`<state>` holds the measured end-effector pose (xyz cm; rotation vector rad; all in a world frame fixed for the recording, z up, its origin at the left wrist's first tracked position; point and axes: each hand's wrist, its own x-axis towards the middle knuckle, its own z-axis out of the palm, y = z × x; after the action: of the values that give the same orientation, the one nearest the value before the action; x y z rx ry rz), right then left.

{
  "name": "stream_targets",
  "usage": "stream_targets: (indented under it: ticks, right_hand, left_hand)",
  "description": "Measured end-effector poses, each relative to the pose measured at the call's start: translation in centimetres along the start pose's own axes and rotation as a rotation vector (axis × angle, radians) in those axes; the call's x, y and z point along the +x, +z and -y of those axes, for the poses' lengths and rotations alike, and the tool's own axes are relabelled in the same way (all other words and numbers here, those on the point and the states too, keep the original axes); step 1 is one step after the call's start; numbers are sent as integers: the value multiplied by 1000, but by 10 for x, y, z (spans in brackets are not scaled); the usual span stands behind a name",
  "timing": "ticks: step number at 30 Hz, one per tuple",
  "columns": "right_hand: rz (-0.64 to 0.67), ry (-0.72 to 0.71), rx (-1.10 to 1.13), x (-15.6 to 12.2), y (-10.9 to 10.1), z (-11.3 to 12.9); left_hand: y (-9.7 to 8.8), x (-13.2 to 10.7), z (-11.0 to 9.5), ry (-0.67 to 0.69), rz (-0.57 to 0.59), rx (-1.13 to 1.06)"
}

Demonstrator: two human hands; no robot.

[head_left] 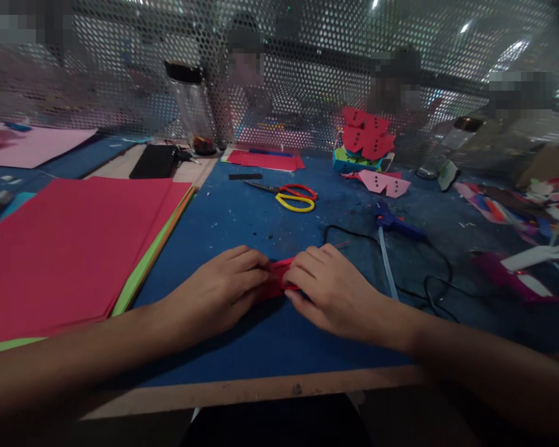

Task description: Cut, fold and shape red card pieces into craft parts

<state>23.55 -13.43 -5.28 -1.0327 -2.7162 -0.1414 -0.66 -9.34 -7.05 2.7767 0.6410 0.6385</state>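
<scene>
A small piece of red paper (276, 280), seemingly folded, lies on the blue table top between my hands near its front edge. My left hand (228, 282) has its fingers curled over the left end of the paper. From the other side my right hand (323, 285) presses on the right end, its thumb low against the near edge. Both hands cover most of the paper, so its full shape is hidden. Beyond them lie scissors (291, 195) with one red and one yellow handle loop.
Large red sheets (74, 248) are stacked at the left. A blue glue gun (395, 223) with a black cord rests at the right. Cut red paper shapes (368, 139) stand at the back, near a clear bottle (193, 108). Paper scraps (531, 202) lie far right.
</scene>
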Motion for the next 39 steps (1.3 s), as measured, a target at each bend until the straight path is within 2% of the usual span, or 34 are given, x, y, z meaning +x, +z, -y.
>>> stream_targets:
  ticks: [5, 13, 22, 31, 39]
  right_hand:
    - [-5, -26, -17, 1, 0, 0]
    - [-25, -8, 7, 1, 0, 2]
    - [-34, 152, 128, 2, 3, 2]
    - [-19, 182, 189, 2, 5, 1]
    - [9, 214, 200, 3, 4, 2]
  left_hand:
    - [1, -3, 1, 62, 10, 92]
    - [2, -1, 0, 29, 12, 52]
    - [3, -2, 1, -5, 31, 37]
    - [-4, 0, -4, -46, 74, -14]
    - [-1, -5, -1, 59, 4, 74]
